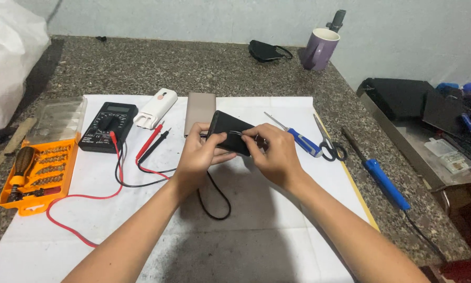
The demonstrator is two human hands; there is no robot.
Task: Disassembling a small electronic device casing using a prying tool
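White plastic bag (7, 57) at 10 o'clock, far corner of the speckled grey stone counter (193, 68). Orange plastic screwdriver-bit case (36, 175) at 9 o'clock, lid open, one dark-handled driver inside, sitting on the edge of the large white paper sheet (246, 246). Black digital multimeter (108, 127) just right of the case, its red and black probe leads (141, 167) looping across the sheet. Small white plastic device (155, 108) at 11 o'clock, beside the multimeter. Flat beige rectangular power bank (199, 111) at 12 o'clock, just behind the hands. Left hand (199, 154) near centre grips the left end of a black flat rectangular device (229, 131), fingers wrapped under, thumb on the side. The device is tilted, lifted off the sheet, between both hands. Thin black cable (217, 202) hangs from it in a loop down to the paper. Right hand (276, 154) pinches at the device's lower right edge, fingertips closed narrow on something small, cannot tell what. Blue-handled screwdriver (298, 137) and black-handled scissors (329, 144) at 2 o'clock on the sheet. Blue-handled soldering iron (382, 181) at 3 o'clock on the counter. Purple ceramic mug (319, 49) at 1 o'clock by the wall. Metal tray of dark parts (429, 126) far right.
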